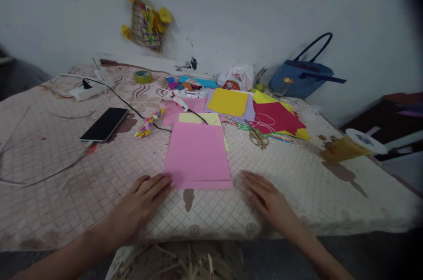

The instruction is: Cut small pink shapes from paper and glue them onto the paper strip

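A pink sheet of paper [200,152] lies flat in front of me, with a narrow strip along its near edge set off by a crease or cut line. Under its far end a pale yellow sheet [190,117] sticks out. My left hand [145,198] rests on the cloth, fingers stretched out, the tips touching or just at the sheet's near left corner. To the right of the paper, my right hand [266,198] is held low over the cloth with its fingers extended, slightly blurred, apart from the sheet and holding nothing.
Beyond the paper sit a glue gun [179,101], yellow paper [228,102], red paper [277,117] and gold scissors [258,138] among loose string. A phone [105,124] on a cable lies left. At right stand a lidded cup [350,145] and a blue bag [302,75].
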`<act>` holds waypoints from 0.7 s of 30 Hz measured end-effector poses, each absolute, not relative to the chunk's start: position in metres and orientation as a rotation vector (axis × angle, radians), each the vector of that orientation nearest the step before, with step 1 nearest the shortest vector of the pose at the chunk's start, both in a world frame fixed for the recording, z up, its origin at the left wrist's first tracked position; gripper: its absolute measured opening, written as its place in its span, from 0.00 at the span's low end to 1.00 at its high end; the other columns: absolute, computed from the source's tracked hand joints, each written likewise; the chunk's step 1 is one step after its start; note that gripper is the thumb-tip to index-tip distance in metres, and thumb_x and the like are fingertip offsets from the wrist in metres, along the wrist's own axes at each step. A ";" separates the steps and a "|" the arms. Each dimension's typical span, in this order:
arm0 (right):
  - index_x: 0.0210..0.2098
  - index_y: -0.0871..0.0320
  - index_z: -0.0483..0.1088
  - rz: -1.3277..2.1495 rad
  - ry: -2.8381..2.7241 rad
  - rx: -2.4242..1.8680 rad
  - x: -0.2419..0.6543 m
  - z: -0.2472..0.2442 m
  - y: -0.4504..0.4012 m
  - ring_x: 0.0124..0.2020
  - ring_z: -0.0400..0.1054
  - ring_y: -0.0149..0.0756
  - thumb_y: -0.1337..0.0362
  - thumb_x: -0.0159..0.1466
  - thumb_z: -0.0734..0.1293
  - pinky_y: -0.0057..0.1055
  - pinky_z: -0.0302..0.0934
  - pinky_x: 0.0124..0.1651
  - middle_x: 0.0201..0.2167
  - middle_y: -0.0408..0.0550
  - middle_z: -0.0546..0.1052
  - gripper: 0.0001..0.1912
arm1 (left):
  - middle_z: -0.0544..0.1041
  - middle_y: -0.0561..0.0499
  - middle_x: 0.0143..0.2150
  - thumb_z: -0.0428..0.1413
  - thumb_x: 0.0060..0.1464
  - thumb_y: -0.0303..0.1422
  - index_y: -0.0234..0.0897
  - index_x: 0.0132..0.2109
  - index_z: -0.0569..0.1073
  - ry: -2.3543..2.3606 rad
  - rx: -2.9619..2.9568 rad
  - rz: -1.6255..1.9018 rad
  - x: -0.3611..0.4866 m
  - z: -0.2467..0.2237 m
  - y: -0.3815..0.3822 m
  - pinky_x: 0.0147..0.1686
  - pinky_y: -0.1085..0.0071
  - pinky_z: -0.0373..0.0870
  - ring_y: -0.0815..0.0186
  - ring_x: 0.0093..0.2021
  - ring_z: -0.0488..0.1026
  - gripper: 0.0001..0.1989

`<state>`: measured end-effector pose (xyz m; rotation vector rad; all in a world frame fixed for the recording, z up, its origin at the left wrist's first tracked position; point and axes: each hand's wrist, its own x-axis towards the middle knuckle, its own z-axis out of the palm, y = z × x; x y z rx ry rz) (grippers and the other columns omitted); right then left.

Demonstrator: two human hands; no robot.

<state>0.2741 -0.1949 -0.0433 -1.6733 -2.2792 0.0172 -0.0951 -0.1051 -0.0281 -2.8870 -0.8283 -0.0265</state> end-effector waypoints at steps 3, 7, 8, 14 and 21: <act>0.45 0.58 0.66 -0.081 -1.930 -1.814 0.301 -0.025 -0.152 0.43 0.67 0.39 0.62 0.63 0.57 0.36 0.62 0.45 0.41 0.53 0.74 0.13 | 0.62 0.47 0.60 0.46 0.54 0.25 0.40 0.59 0.59 -0.776 -2.964 -0.015 -0.094 -0.020 -0.101 0.56 0.61 0.52 0.61 0.57 0.59 0.24; 0.36 0.60 0.66 -0.139 -1.735 -2.150 0.342 -0.014 -0.078 0.39 0.66 0.42 0.58 0.58 0.62 0.35 0.59 0.40 0.36 0.54 0.72 0.11 | 0.65 0.46 0.57 0.42 0.52 0.17 0.37 0.58 0.61 -0.671 -3.049 -0.198 -0.079 -0.004 -0.087 0.56 0.60 0.54 0.63 0.56 0.61 0.26; 0.35 0.60 0.65 -0.131 -1.721 -2.180 0.351 -0.015 -0.063 0.39 0.65 0.44 0.57 0.57 0.63 0.35 0.59 0.39 0.35 0.55 0.72 0.12 | 0.65 0.46 0.58 0.41 0.52 0.17 0.37 0.57 0.60 -0.627 -3.081 -0.246 -0.073 0.000 -0.082 0.57 0.60 0.53 0.63 0.57 0.60 0.26; 0.23 0.58 0.65 0.073 -1.709 -2.329 0.385 -0.024 -0.025 0.24 0.65 0.40 0.52 0.51 0.66 0.29 0.53 0.25 0.18 0.47 0.70 0.15 | 0.55 0.47 0.63 0.43 0.60 0.35 0.38 0.63 0.50 -0.119 -3.405 -0.114 -0.039 0.001 -0.069 0.62 0.59 0.38 0.63 0.64 0.48 0.25; 0.18 0.57 0.62 0.077 -1.744 -2.119 0.396 -0.013 -0.050 0.16 0.61 0.35 0.55 0.58 0.59 0.28 0.51 0.21 0.11 0.44 0.66 0.16 | 0.45 0.45 0.66 0.41 0.58 0.44 0.38 0.64 0.39 -0.113 -3.576 -0.008 -0.032 0.002 -0.073 0.62 0.57 0.31 0.62 0.65 0.39 0.32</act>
